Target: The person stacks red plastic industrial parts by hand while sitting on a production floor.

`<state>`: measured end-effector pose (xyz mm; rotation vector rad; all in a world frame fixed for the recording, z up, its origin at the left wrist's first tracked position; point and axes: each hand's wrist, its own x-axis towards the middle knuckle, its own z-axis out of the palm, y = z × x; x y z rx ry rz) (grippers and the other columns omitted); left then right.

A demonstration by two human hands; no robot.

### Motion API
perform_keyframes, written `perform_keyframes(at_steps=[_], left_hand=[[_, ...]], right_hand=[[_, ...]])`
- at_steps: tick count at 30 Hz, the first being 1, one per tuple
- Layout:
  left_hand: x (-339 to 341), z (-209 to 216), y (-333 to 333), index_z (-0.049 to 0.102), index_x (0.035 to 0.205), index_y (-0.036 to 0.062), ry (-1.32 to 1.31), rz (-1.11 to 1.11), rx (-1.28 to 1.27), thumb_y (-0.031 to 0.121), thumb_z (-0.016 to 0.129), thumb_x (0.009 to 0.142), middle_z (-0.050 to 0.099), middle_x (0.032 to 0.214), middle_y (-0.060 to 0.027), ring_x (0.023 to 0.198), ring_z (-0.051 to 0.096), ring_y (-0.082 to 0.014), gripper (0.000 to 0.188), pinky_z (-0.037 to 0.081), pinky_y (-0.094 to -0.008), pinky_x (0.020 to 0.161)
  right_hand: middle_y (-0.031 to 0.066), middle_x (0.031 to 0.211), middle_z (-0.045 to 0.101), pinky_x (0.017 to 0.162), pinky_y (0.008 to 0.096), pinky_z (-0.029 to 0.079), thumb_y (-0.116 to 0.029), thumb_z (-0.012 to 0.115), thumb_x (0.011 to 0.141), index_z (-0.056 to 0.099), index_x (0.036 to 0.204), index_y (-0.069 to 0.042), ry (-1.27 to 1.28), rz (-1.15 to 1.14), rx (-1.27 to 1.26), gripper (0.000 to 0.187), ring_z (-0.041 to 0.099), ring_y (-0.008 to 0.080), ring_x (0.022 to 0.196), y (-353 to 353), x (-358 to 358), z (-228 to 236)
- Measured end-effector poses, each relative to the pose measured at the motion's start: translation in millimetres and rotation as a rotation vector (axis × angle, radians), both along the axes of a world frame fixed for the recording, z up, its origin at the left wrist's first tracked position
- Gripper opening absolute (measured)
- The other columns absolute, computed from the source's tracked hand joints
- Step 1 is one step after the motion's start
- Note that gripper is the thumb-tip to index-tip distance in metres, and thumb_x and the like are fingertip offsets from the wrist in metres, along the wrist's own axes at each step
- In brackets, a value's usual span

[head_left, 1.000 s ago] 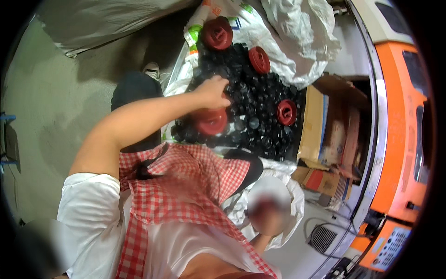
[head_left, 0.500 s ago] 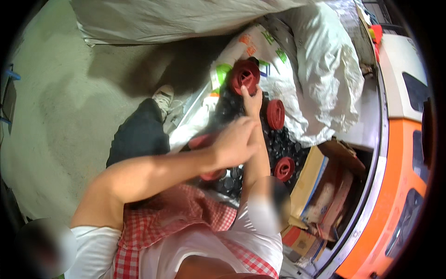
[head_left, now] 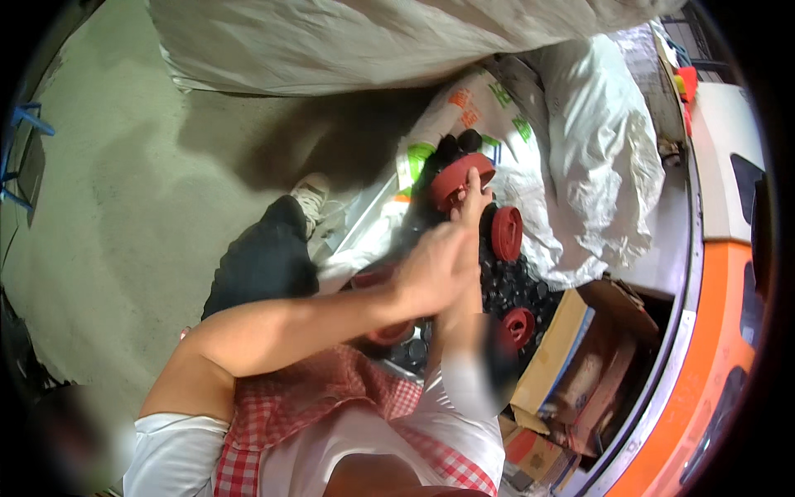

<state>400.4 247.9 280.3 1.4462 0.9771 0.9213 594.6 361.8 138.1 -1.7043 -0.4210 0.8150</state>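
My right hand (head_left: 474,197) grips the rim of a large dark-red round plastic lid (head_left: 460,176), tilted edge-up above a heap of small black caps (head_left: 513,286). My left hand (head_left: 440,263) is blurred by motion and passes over my right forearm; its fingers cannot be made out. Close to my right wrist, a second red lid (head_left: 507,234) stands tilted on the caps. Another red lid (head_left: 517,328) lies nearer to me. Two more red round pieces, one of them a lid (head_left: 391,335), are partly hidden under my left forearm.
A printed white woven sack (head_left: 464,108) lies beyond the caps, with a crumpled white sack (head_left: 609,166) beside it. A large pale sack (head_left: 348,50) hangs over the far side. An open cardboard box (head_left: 600,356) sits at right, next to an orange-and-white machine (head_left: 720,331).
The lid in my right hand has tipped from showing its inner face to showing its side. My left hand sweeps along over my right forearm. The whole view has shifted slightly.
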Motion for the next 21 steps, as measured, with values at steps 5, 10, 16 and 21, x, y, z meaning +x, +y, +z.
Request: perform_keyframes(at_steps=[5, 10, 16, 21], left_hand=[[1, -3, 17, 0.054, 0.116, -0.0039, -0.046, 0.404, -0.019, 0.021, 0.072, 0.076, 0.053, 0.120, -0.0210, 0.107, 0.055, -0.0305, 0.051, 0.046, -0.0373, 0.091], [-13, 2, -2, 0.057, 0.114, -0.0013, -0.604, -0.627, -0.945, 0.017, 0.067, 0.086, 0.064, 0.098, -0.0080, 0.079, 0.062, -0.0125, 0.034, 0.054, -0.0271, 0.069], [-13, 5, -25, 0.056, 0.115, -0.0048, -0.475, -0.655, -0.746, 0.013, 0.073, 0.080, 0.063, 0.105, -0.0118, 0.091, 0.062, -0.0170, 0.043, 0.052, -0.0319, 0.080], [3, -16, -31, 0.057, 0.116, -0.0029, -0.317, -0.630, -0.575, 0.013, 0.074, 0.077, 0.063, 0.102, -0.0111, 0.090, 0.061, -0.0172, 0.045, 0.051, -0.0302, 0.080]], right_hand=[[0.0186, 0.135, 0.043, 0.103, 0.0484, 0.037, -0.037, 0.066, 0.081, 0.037, 0.137, -0.004, 0.639, 0.235, 0.690, 0.072, 0.049, 0.0329, 0.115, -171, -53, 127], [0.0196, 0.141, 0.037, 0.106, 0.0505, 0.033, -0.048, 0.070, 0.077, 0.029, 0.143, -0.008, 0.646, 0.474, 0.771, 0.087, 0.045, 0.0365, 0.122, -264, -84, 174], [0.0119, 0.136, 0.047, 0.104, 0.0451, 0.038, -0.044, 0.066, 0.082, 0.043, 0.134, -0.007, 0.466, 0.196, 0.619, 0.068, 0.049, 0.0260, 0.121, -335, -90, 176], [0.0054, 0.116, 0.060, 0.088, 0.0351, 0.048, -0.022, 0.063, 0.089, 0.053, 0.119, -0.008, 0.328, -0.185, 0.417, 0.035, 0.058, 0.0185, 0.100, -390, -73, 148]])
